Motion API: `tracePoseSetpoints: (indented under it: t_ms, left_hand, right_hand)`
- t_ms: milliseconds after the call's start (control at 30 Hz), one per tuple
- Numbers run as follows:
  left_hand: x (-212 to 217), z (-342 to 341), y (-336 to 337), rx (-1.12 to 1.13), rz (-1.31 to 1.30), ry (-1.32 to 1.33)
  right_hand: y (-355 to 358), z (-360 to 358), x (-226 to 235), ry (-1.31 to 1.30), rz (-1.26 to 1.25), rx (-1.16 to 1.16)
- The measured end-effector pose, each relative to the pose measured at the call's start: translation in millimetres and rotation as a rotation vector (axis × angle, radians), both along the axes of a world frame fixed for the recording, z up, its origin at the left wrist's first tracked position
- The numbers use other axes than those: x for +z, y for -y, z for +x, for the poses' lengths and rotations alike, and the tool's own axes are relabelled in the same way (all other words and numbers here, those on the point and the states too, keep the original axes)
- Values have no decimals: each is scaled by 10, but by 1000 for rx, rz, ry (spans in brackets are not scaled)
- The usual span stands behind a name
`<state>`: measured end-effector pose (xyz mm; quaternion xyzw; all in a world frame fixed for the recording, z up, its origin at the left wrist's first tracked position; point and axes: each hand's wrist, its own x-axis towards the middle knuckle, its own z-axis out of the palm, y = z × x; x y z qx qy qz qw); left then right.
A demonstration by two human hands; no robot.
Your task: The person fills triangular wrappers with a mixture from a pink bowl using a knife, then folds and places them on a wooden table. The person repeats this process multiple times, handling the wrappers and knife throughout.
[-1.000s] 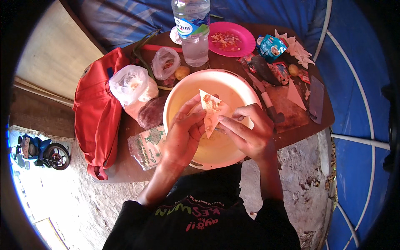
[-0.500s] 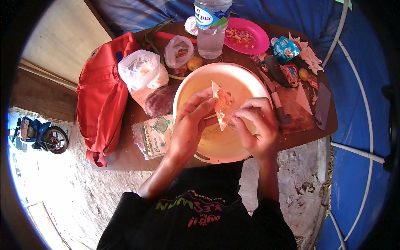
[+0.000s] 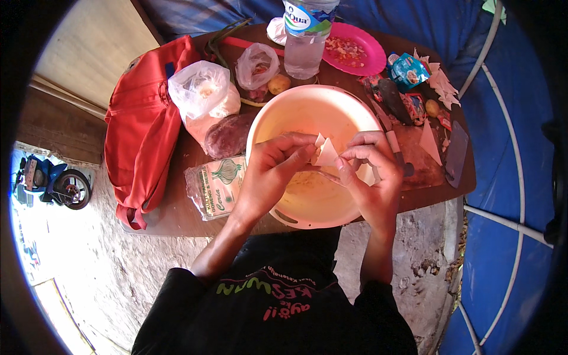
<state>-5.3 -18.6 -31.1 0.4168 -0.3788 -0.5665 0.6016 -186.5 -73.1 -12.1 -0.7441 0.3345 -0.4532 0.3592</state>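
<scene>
Over the big pale pink basin [image 3: 266, 121] I hold a small wonton wrapper [image 3: 326, 155], pale and folded into pointed flaps. My left hand [image 3: 274, 165] pinches its left side between thumb and fingers. On the right side, the thumb and fingertips of my right hand [image 3: 374, 168] close on the wrapper's edge. Any filling is mostly hidden by the fold. Yellowish residue lies in the bottom of the basin. A flat packet of wrappers [image 3: 218, 188] lies left of the basin, beside my left wrist.
A red bag [image 3: 145, 130], plastic bags [image 3: 201, 97] and a dark purple lump [image 3: 226, 136] are on the left. Behind stand a water bottle [image 3: 305, 47] and a pink plate [image 3: 370, 50] of chopped bits. At right are a cutting board [image 3: 417, 154] and triangular wrapper pieces [image 3: 441, 83].
The wrapper has gone from an open triangle with filling showing to a folded shape. My right-hand fingers have come up along its edge. The view has shifted slightly.
</scene>
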Motion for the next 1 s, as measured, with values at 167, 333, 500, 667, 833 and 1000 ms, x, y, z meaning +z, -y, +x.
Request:
tracePoseSetpoints:
  t_ms: [167, 333, 500, 667, 833, 1000]
  left_hand:
    - [35, -12, -30, 2, -1, 92]
    - [113, -1, -55, 5, 28, 136]
    - [151, -23, -68, -19, 31, 93]
    - [132, -59, -66, 7, 36, 91]
    - [110, -15, -63, 33, -33, -1]
    - [76, 17, -82, 7, -172, -48]
  right_hand:
    - [0, 19, -10, -8, 0, 3]
    - [-16, 26, -12, -1, 23, -13]
    - [-21, 24, -20, -8, 13, -14]
    - [-21, 47, -14, -33, -3, 0]
    - [-110, 97, -6, 129, 65, -43]
    - [-166, 105, -53, 204, 138, 122]
